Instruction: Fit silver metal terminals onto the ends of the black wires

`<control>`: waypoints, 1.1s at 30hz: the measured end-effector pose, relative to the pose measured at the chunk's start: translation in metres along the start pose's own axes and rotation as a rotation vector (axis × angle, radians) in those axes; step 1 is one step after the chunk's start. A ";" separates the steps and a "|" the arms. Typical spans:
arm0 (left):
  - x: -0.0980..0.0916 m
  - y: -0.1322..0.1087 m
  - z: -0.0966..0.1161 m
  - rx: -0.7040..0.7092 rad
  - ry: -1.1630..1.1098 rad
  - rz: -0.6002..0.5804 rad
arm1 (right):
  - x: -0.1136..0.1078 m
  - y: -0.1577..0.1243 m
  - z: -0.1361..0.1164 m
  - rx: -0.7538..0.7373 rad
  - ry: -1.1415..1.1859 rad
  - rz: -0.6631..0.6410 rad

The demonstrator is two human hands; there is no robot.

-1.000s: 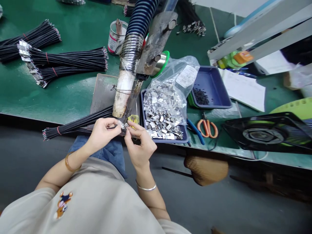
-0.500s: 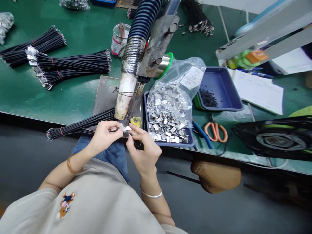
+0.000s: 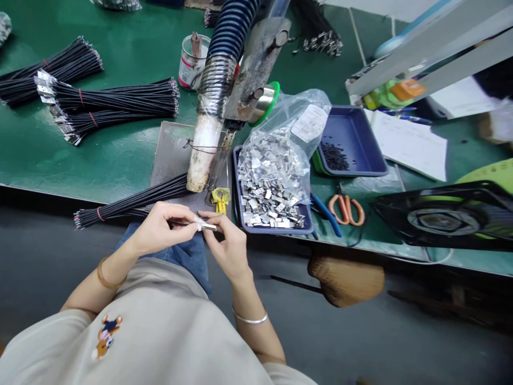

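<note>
In front of my body, at the bench edge, my left hand (image 3: 162, 230) is closed in a pinch on a small silvery metal connector (image 3: 207, 226). A dark cable end shows by its fingers. Opposite it, my right hand (image 3: 228, 246) has thumb and fingertips closed against the connector's other side. The exact contact at the fingertips is too small to make out. Just beyond my hands lies a bundle of black cables (image 3: 140, 200), tied with a red band. Above them hangs a taped nozzle (image 3: 200, 166) on a ribbed hose.
Right of my hands is a blue tray (image 3: 272, 231) with a plastic bag of metal connectors (image 3: 272, 198). Further right are blue-handled pliers (image 3: 326, 214), orange-handled scissors (image 3: 347, 209), a bin (image 3: 363, 139) with small black parts, and a black fan (image 3: 444, 219). Tied cables (image 3: 120, 96) lie left.
Both hands have drawn slightly down, away from the nozzle, and the connector between them has turned. My right fingers have come closer around it. The yellow piece beneath the nozzle shows more fully.
</note>
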State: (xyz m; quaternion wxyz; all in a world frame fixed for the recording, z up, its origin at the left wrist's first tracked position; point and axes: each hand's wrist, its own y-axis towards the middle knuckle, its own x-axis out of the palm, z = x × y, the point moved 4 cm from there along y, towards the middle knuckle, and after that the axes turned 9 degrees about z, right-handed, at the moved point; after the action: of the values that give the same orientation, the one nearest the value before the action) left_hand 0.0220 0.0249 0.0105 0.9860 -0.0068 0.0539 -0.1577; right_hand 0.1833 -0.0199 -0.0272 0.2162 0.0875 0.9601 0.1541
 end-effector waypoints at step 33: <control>0.002 0.011 -0.018 -0.127 -0.154 -0.065 | -0.074 0.048 0.036 0.004 -0.734 0.161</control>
State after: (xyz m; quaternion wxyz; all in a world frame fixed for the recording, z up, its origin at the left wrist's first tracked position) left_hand 0.0252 0.0352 -0.0079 0.9792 -0.0831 -0.0126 -0.1848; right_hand 0.2699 0.0173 -0.0134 0.5330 0.2124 0.8091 0.1269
